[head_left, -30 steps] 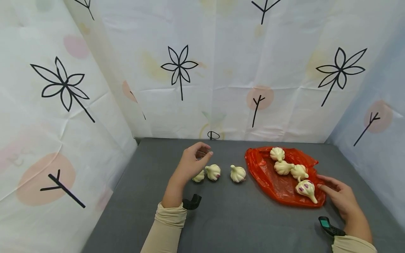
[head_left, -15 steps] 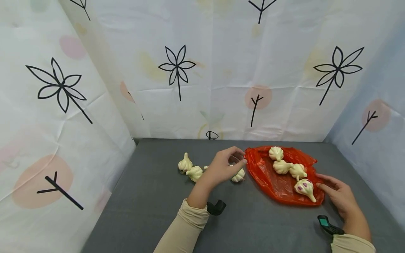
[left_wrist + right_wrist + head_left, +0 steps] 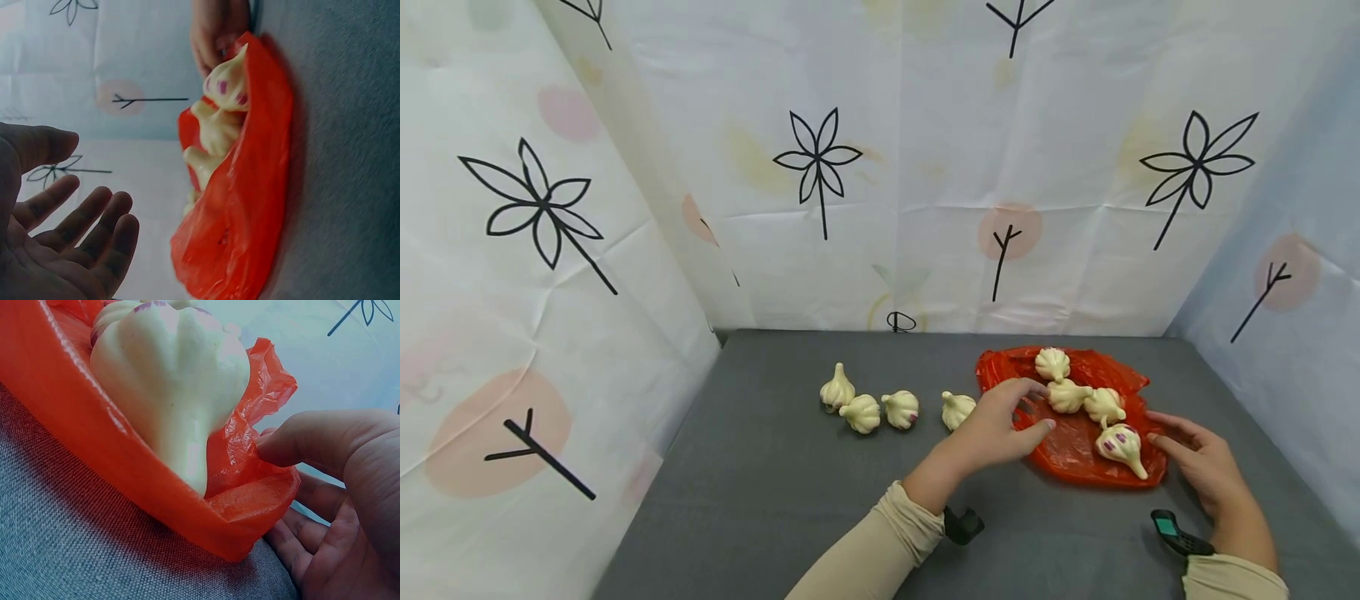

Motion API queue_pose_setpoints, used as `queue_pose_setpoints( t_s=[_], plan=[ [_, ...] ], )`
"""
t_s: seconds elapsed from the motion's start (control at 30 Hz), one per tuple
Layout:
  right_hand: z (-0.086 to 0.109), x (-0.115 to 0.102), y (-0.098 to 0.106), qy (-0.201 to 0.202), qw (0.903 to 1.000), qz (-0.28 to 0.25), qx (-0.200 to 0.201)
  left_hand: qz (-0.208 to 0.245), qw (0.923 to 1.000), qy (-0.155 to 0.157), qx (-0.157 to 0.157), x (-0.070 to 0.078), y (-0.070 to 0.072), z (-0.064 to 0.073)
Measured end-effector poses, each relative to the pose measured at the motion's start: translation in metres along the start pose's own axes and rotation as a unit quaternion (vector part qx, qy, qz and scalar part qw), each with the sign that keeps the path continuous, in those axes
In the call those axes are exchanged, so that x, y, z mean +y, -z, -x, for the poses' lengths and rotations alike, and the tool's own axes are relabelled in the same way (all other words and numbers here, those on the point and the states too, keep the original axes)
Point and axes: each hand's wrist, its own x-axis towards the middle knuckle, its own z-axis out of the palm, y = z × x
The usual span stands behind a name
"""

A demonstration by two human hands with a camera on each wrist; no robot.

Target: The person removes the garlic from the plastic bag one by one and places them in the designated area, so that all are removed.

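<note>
My left hand [image 3: 1000, 425] hovers over the left part of a red plastic bag [image 3: 1071, 454], fingers loosely bent and nothing in them. In the left wrist view its palm and spread fingers [image 3: 94, 228] stand apart from the bag. Several pale garlic bulbs lie in the opened bag, among them one with purple marks [image 3: 1122, 447] near my right hand [image 3: 1206, 462]. That hand pinches the bag's right edge, the thumb [image 3: 300, 440] on the inner side and the other fingers behind the plastic. The purple-marked bulb's stem [image 3: 187, 456] points toward the pinched edge.
Several more garlic bulbs stand in a loose row left of the bag on the grey table [image 3: 760, 500]: an upright one [image 3: 837, 388], two beside it [image 3: 861, 413], and one [image 3: 957, 408] partly behind my left hand. Patterned cloth [image 3: 895, 250] walls the back and sides.
My left hand has moved right, from above the row of garlic bulbs to over the bag's left side. The right hand keeps its place at the bag's edge.
</note>
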Motion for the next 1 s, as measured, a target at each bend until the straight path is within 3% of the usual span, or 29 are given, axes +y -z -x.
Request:
queue_pose_setpoints(
  t_s=[0.33,0.73,1.0],
  plan=[
    [0.000,0.000,0.002,0.000,1.0000,-0.006,-0.001,-0.017,0.9987,-0.033,-0.035,0.002,-0.032,-0.018],
    [0.001,-0.002,0.002,0.000,1.0000,-0.001,0.000,-0.026,0.9984,-0.014,-0.049,-0.008,-0.067,-0.039],
    [0.001,-0.001,0.001,0.022,0.9997,-0.015,0.000,-0.045,0.9978,-0.002,-0.050,-0.016,-0.087,-0.045]
  ],
)
